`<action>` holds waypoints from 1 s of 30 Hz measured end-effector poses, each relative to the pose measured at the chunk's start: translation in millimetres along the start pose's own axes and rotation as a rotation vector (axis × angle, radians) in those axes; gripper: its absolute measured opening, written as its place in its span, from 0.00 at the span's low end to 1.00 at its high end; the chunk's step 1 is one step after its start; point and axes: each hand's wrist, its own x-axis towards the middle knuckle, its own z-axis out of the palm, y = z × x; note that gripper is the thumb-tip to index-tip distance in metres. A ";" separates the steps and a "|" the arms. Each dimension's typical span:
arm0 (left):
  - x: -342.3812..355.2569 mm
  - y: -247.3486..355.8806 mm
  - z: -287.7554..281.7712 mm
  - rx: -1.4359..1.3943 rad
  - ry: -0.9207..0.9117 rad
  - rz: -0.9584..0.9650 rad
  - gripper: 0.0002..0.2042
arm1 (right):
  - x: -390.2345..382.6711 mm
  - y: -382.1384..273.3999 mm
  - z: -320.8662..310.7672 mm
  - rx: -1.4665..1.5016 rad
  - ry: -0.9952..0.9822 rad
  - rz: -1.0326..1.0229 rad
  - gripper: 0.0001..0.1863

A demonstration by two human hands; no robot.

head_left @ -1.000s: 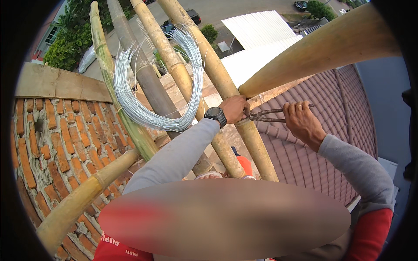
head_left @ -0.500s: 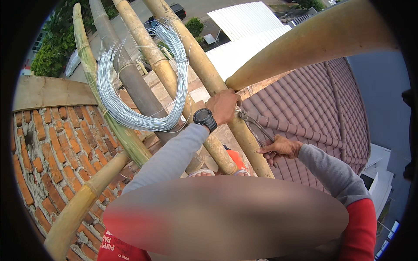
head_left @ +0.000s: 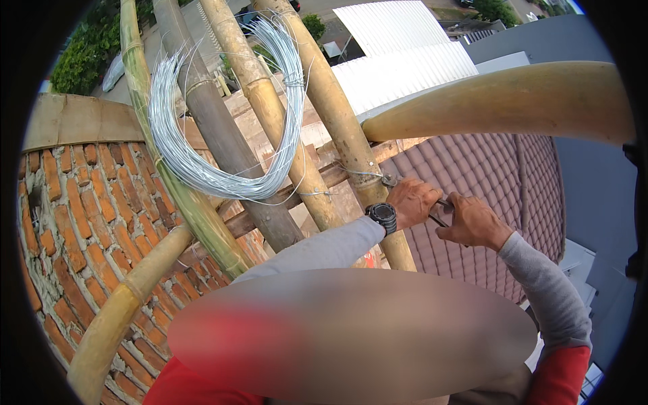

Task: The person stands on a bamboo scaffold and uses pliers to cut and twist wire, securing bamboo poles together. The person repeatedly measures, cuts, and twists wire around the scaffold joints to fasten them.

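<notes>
Pliers (head_left: 389,180), dark and long-handled, are just right of centre, slanting down to the right, their head at the side of a thick tan bamboo pole (head_left: 325,94). The person's left hand (head_left: 413,202), with a black watch (head_left: 383,217) at the wrist, is clenched around the tool just behind its head. The right hand (head_left: 478,221) grasps the handles farther back, fingers curled over them and thumb below. Whether the jaws bite on wire is too small to tell.

Just left of the pliers' head, a loop of silvery wire (head_left: 364,173) circles the pole where a thinner crosspiece (head_left: 334,177) passes behind. The step in hand looks like drawing or twisting this binding tight; the next move probably calls for a firm hold on the handles and a steady turn, without slipping off the wire.

Farther left, a large coil of silvery wire (head_left: 216,183) lies across more poles: one tan, one dark grey (head_left: 229,142) and one greenish (head_left: 189,196). Another thick bamboo (head_left: 506,98) extends to the upper right. Beyond are a rough brick wall (head_left: 81,223) at left, a brown tiled roof (head_left: 472,175) at right and a white corrugated roof (head_left: 398,74) below. A blurred oval hides the lower centre.
</notes>
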 end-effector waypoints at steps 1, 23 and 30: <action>9.9 0.5 -3.9 -0.030 -0.091 -0.097 0.08 | -9.7 -6.7 1.8 -0.334 0.291 -0.093 0.11; 33.6 31.5 -9.9 -0.005 -0.261 -0.220 0.10 | -2.5 19.8 -5.9 0.269 -0.210 0.340 0.26; 64.1 31.3 -30.9 -0.030 -1.110 -0.097 0.20 | 5.9 11.1 -4.9 0.521 -0.635 0.326 0.18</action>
